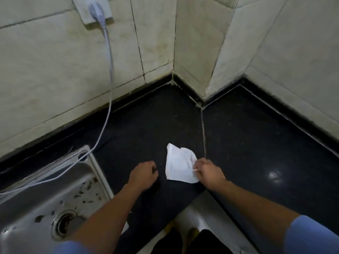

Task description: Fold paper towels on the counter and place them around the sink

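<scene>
**Q:** What surrounds the work area?

**A:** A black stone counter point(146, 125) wraps around a jutting corner of pale tiled wall point(211, 52). A thin seam point(203, 129) in the stone runs from that corner toward the front edge. A steel sink point(99, 167) is set into the counter's left end, its basin speckled with dark bits around the drain point(63, 223). A white cable point(108, 107) hangs from a plug point(97, 12) high on the wall, crosses the back of the counter and drops over the sink's rear corner into the basin. Nothing lies between the hands and the towel.

**Q:** Where is the paper towel, and how does it lie?

**A:** One white paper towel point(177, 166) rests flat on the counter near the front edge, just left of the seam and well right of the sink. Its long axis runs from the front edge toward the back wall, leaning a little. The far left corner points at the wall. A loose flap is folded over along its right side.

**Q:** What are the hands doing?

**A:** The right hand point(209, 175) pinches the towel's right edge between thumb and fingertips, with a sliver of white showing in the pinch. The left hand point(143, 176) sits just left of the towel, apart from it, with its fingers curled under and holding nothing. Both forearms are bare, with blue sleeves at the frame's bottom.
</scene>
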The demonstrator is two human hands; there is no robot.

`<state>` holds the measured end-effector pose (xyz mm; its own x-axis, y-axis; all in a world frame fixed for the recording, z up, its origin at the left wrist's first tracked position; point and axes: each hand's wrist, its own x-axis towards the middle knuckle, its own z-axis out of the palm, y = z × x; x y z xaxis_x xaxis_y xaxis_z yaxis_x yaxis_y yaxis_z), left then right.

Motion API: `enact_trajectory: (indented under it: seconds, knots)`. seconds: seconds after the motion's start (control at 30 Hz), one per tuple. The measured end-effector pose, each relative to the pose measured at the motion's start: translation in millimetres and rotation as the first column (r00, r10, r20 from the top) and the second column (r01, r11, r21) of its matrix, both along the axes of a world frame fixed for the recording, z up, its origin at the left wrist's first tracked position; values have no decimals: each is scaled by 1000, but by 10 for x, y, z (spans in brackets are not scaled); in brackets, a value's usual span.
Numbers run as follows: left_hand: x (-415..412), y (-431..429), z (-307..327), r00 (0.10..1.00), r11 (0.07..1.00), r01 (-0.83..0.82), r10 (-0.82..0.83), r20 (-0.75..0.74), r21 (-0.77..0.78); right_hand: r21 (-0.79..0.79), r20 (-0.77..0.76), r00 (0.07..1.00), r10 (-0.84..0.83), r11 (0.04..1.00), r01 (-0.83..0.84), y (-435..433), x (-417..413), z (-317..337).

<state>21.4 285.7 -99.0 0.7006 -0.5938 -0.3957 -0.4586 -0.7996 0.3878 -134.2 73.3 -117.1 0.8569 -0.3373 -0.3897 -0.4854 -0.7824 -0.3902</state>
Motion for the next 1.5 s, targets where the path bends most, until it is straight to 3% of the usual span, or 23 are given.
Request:
enact_trajectory:
  seconds: [0.1,0.33,0.43,0.6,0.8,0.87,1.0,1.1,1.23,1.4,1.5]
  knots:
    - [55,-101,-114,998,1000,-12,12,-57,1,7,-70,995,76,997,-76,4,-61,-1]
    - [198,-588,-241,974,985,-150,132,-183,-88,29,111,949,-295,955,294,-362,277,52]
    - [202,-779,-303,958,973,-205,178,-225,-101,45,57,942,-332,943,329,-409,565,-11]
    - [168,-776,-325,943,957,-277,253,-217,-83,23,-139,962,-234,971,240,-319,753,-172]
    - [145,-197,-131,924,914,-382,372,-94,-138,142,175,912,-371,926,349,-365,806,-47]
    - [113,-7,-119,906,892,-424,419,-68,-156,174,203,890,-408,910,377,-392,866,-27]
    - [55,148,-230,887,905,-422,423,-185,46,169,63,897,-437,891,422,-394,1010,-123]
    - [130,74,-279,840,881,-462,473,-265,105,144,4,916,-402,906,397,-379,1073,-201]
    - [461,-182,-297,688,726,-683,676,-264,77,164,66,907,-416,901,402,-397,1193,-238]
    - [697,-441,-349,855,865,-433,483,-189,254,83,-58,955,-292,952,296,-459,1319,-245]
    - [641,-476,-360,881,880,-386,441,-174,277,85,-40,968,-249,964,251,-483,1286,-226]
